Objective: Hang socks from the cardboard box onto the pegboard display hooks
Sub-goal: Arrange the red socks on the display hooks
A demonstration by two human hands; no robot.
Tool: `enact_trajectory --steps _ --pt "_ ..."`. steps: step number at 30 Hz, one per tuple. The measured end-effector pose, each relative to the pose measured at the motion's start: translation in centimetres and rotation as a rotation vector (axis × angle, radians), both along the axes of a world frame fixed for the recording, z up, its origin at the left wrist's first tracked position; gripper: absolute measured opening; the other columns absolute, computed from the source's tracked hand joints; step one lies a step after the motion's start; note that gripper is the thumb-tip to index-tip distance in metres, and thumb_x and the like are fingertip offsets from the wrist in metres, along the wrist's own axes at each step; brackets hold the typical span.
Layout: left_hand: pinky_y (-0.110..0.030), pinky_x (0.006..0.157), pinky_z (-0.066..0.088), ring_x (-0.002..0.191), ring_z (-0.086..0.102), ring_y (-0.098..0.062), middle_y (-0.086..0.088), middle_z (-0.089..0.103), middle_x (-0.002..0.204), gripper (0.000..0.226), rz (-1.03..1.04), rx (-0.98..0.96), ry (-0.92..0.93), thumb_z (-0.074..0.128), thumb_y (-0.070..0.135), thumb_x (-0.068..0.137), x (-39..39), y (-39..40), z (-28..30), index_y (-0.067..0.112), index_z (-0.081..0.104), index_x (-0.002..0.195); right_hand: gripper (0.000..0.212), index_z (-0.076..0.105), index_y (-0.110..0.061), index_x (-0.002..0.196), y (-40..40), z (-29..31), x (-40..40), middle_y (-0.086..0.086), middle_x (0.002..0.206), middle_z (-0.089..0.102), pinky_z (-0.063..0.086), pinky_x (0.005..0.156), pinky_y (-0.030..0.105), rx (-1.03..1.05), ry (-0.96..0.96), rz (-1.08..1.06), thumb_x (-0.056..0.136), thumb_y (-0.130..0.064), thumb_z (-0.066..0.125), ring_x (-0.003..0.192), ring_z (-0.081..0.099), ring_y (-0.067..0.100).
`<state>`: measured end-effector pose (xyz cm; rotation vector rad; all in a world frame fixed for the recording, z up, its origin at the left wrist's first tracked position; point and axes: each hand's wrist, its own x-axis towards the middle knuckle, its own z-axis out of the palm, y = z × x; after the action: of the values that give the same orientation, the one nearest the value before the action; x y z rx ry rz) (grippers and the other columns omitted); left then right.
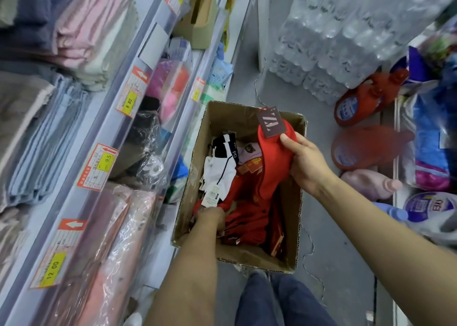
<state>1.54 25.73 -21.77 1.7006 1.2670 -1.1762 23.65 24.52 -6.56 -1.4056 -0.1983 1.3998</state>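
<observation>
cardboard box [294, 249]: 1 | right hand [305, 164] grips 1 red sock [270, 162]

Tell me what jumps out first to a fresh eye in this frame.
The bright red sock with a dark cardboard tag, held by the right hand above the open brown cardboard box at centre. The left hand digs into the red socks below, and shrink-wrapped clear water bottles fill the upper right.

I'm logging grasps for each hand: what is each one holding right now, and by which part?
The right hand grips a red sock pair by its upper edge, just below the dark tag. The left hand reaches into the cardboard box; its grasp cannot be told.
</observation>
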Motion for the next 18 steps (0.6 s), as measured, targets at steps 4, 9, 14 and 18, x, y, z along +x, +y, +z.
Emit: enact_trajectory --steps 4,9,14,18 --pt "-0.044 0.084 0.060 0.095 0.071 -0.031 -0.013 0.072 0.108 0.040 0.293 0.018 -0.213 0.083 0.015 0.076 -0.9 2.5 2.8 0.011 0.068 0.113 0.031 0.064 -0.012 0.127 0.4 0.2 -0.2 0.014 0.122 0.069 0.053 0.098 0.043 0.002 -0.012 0.010 0.097 -0.012 0.056 0.112 0.065 0.029" --pt "-0.042 0.064 0.062 0.072 0.070 -0.027 -0.012 0.068 0.091 0.023 0.251 0.270 -0.421 0.067 0.006 0.081 -0.5 3.4 9.1 0.013 0.059 0.102 0.031 0.066 -0.011 0.122 1.0 1.8 -0.6 0.007 0.103 0.072 0.055 0.061 0.024 0.017 -0.065 0.049 0.093 -0.004 0.060 0.082 0.069 0.017" --pt "-0.038 0.084 0.054 0.098 0.063 -0.023 0.003 0.068 0.100 0.029 0.059 0.504 -0.451 0.070 0.015 0.080 -1.0 3.6 16.6 0.031 0.067 0.104 0.031 0.068 -0.009 0.119 1.9 4.5 -1.3 0.003 0.090 0.076 0.057 0.062 0.026 0.066 -0.103 0.109 0.090 0.002 0.061 0.074 0.072 0.014" --pt "-0.033 0.078 0.053 0.093 0.063 -0.015 0.012 0.067 0.096 0.036 0.204 0.700 -0.505 0.089 0.027 0.066 -2.3 4.2 22.7 0.034 0.068 0.095 0.030 0.067 -0.009 0.118 2.6 7.4 -2.1 -0.002 0.076 0.075 0.053 0.050 0.021 0.114 -0.106 0.149 0.091 0.002 0.061 0.060 0.069 0.009"
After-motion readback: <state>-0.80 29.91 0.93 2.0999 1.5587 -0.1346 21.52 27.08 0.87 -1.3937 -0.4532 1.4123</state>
